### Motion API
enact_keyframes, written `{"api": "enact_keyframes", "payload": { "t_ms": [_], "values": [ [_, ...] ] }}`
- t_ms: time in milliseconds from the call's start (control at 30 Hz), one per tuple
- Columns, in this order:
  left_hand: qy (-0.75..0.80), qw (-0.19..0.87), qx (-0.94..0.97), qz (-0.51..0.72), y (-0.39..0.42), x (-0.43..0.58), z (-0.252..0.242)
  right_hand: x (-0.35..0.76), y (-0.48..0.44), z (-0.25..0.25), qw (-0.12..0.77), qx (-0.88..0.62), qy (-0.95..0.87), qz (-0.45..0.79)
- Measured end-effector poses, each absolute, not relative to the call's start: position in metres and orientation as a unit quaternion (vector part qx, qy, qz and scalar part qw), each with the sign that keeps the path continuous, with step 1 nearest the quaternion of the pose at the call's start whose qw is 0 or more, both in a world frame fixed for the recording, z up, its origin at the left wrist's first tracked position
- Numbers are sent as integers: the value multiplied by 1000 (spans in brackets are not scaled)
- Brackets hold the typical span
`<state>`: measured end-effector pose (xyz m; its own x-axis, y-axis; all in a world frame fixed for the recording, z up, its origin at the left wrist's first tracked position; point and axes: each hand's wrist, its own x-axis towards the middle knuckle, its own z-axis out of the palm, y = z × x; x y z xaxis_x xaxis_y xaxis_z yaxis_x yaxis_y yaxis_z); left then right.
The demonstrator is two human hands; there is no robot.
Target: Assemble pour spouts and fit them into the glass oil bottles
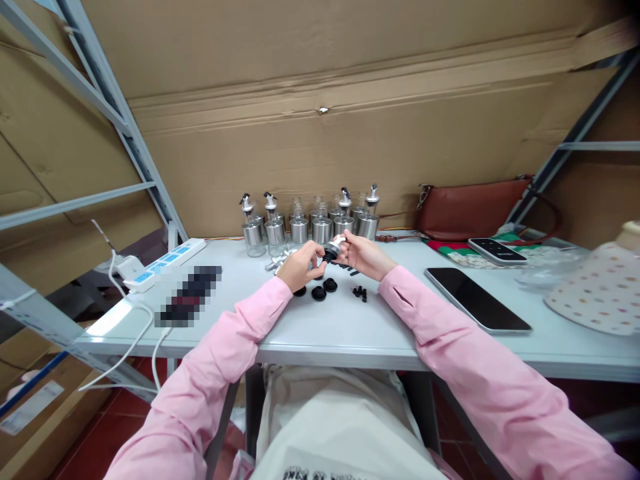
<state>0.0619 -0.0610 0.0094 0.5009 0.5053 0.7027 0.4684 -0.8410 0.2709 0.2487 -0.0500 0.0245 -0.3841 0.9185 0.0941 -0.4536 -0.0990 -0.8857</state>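
Above the middle of the table my two hands meet at a pour spout (pixel 332 251) with a black ribbed stopper and a silvery collar. My left hand (pixel 302 265) is closed, its fingertips pinching the black stopper end. The fingers of my right hand (pixel 365 255) wrap round the silvery end, which they partly hide. Below them lie round black stoppers (pixel 319 293) and a group of small black caps (pixel 361 292). Silvery spout parts (pixel 278 261) are heaped just behind my left hand. Dark slim pieces (pixel 354 271) show partly under my right hand.
Several glass bottles with steel sleeves (pixel 321 231) line the back, some topped with spouts. A power strip (pixel 170 262) and a pixelated object (pixel 187 297) are on the left. On the right are a tablet-like device (pixel 477 299), a keypad device (pixel 497 251), a brown bag (pixel 467 208) and a dotted shade (pixel 600 290).
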Motion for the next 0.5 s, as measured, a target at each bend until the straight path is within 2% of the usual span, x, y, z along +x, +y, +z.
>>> {"api": "enact_keyframes", "payload": {
  "t_ms": [267,500],
  "values": [
    [296,25,863,409,-59,60,7,247,-51,24,475,-252,-451,712],
    [260,-15,907,331,-66,62,12,246,-53,22,469,-271,-444,714]
  ]
}}
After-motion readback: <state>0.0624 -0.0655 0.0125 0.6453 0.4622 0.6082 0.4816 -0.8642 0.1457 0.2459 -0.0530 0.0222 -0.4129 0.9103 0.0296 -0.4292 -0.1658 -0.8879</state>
